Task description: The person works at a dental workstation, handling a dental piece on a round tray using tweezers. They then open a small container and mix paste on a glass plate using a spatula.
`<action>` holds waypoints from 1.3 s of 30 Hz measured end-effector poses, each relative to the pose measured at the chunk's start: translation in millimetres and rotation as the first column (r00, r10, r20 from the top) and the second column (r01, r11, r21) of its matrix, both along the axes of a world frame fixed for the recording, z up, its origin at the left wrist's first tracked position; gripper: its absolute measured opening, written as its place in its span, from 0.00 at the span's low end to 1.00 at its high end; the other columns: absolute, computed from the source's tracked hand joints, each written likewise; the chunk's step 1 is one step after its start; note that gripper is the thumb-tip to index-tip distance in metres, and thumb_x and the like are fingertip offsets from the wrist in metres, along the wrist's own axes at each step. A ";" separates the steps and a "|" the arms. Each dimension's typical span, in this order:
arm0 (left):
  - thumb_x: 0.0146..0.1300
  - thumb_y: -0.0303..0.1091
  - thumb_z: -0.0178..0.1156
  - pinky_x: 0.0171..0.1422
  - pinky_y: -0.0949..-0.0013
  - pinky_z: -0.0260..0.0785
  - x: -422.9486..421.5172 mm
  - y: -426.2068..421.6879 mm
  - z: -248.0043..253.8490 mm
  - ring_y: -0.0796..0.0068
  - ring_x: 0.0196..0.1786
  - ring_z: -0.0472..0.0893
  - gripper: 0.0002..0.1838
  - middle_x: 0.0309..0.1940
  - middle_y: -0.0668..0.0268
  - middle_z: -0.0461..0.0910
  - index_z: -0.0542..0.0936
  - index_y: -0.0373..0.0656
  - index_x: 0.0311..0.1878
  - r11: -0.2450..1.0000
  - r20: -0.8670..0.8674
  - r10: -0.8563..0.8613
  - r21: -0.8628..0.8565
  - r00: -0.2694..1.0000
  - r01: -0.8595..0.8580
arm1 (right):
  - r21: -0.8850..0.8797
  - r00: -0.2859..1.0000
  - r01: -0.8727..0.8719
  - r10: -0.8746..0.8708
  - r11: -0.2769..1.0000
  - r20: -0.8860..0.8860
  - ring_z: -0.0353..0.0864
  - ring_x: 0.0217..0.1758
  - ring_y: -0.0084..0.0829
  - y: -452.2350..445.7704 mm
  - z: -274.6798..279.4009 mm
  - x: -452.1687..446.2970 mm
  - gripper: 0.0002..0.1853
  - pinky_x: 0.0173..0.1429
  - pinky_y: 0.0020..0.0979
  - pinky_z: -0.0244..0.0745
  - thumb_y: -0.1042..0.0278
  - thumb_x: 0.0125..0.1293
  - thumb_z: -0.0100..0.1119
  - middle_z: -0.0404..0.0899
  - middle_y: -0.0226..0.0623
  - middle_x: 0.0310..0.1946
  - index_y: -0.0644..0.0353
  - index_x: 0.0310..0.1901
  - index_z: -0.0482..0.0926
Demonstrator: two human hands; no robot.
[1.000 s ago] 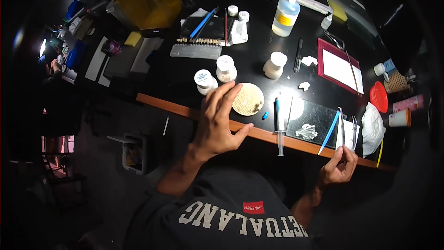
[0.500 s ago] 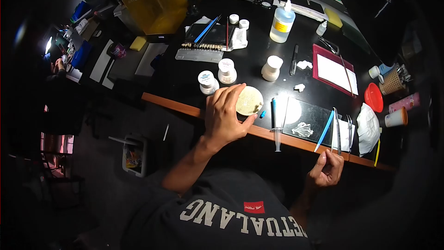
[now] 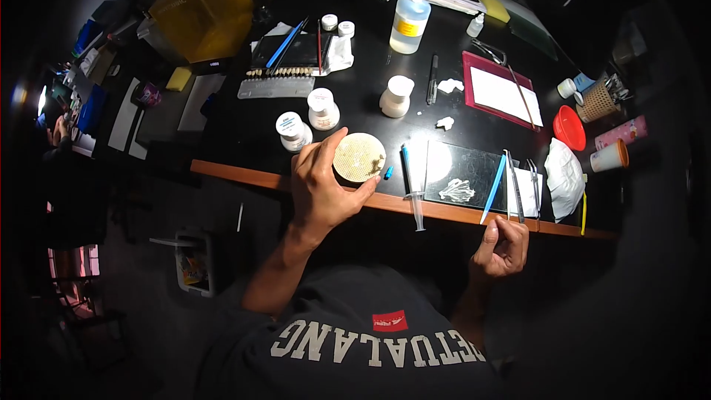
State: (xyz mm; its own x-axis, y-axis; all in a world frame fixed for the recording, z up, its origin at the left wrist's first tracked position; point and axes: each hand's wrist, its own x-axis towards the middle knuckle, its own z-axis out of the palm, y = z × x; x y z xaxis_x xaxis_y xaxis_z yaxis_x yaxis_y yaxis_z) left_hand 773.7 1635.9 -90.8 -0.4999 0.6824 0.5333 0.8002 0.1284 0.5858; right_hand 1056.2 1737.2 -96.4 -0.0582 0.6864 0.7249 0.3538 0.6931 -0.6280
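My left hand (image 3: pixel 324 189) grips the rim of a round, pale yellow honeycomb tray (image 3: pixel 358 156) between thumb and fingers, at the table's front edge. Small dark bits sit near the tray's right side. A small blue piece (image 3: pixel 389 172) lies just right of it. My right hand (image 3: pixel 503 248) is closed in a pinch just off the table edge; what its fingertips hold, if anything, I cannot make out. Close above it lie a blue-handled tool (image 3: pixel 494 187) and dark tweezers (image 3: pixel 515 189). A syringe (image 3: pixel 418 207) overhangs the edge between my hands.
Two white-capped jars (image 3: pixel 324 110) stand behind my left hand, and another jar (image 3: pixel 397 97) farther right. A glass slab (image 3: pixel 474 167) carries white smears. Behind are a liquid bottle (image 3: pixel 409 24) and a maroon tray (image 3: pixel 503 91). A red bowl (image 3: pixel 569 128) is right.
The view has turned, so the whole scene sits farther left and slightly higher. Both hands keep nearly the same place against the table, the left still gripping the honeycomb tray.
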 end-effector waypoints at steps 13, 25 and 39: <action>0.41 0.37 0.86 0.65 0.57 0.77 -2.0 -13.1 29.3 0.57 0.55 0.87 0.43 0.51 0.55 0.87 0.81 0.37 0.63 0.997 0.096 -0.076 0.030 0.992 0.074 | -0.535 0.703 -0.709 0.522 0.460 -0.484 0.81 0.64 0.38 -26.3 47.8 -48.0 0.31 0.67 0.35 0.76 0.63 0.78 0.57 0.77 0.56 0.66 0.73 0.75 0.66; 0.38 0.30 0.84 0.65 0.58 0.79 -15.6 -23.1 48.6 0.56 0.59 0.84 0.42 0.57 0.56 0.84 0.81 0.38 0.63 0.986 0.098 -0.165 0.009 0.981 0.165 | -0.417 0.344 -0.892 0.335 -0.176 -0.877 0.68 0.80 0.52 -10.3 40.2 -112.0 0.38 0.82 0.47 0.64 0.57 0.85 0.43 0.59 0.68 0.77 0.71 0.84 0.42; 0.41 0.32 0.81 0.62 0.57 0.78 -26.6 -23.5 51.3 0.57 0.57 0.81 0.40 0.58 0.59 0.78 0.82 0.43 0.63 0.969 0.253 -0.247 0.044 0.935 0.244 | -0.444 0.377 -0.848 0.259 -0.288 -0.889 0.76 0.73 0.45 1.9 53.0 -137.0 0.42 0.76 0.41 0.71 0.51 0.83 0.48 0.67 0.61 0.73 0.76 0.82 0.45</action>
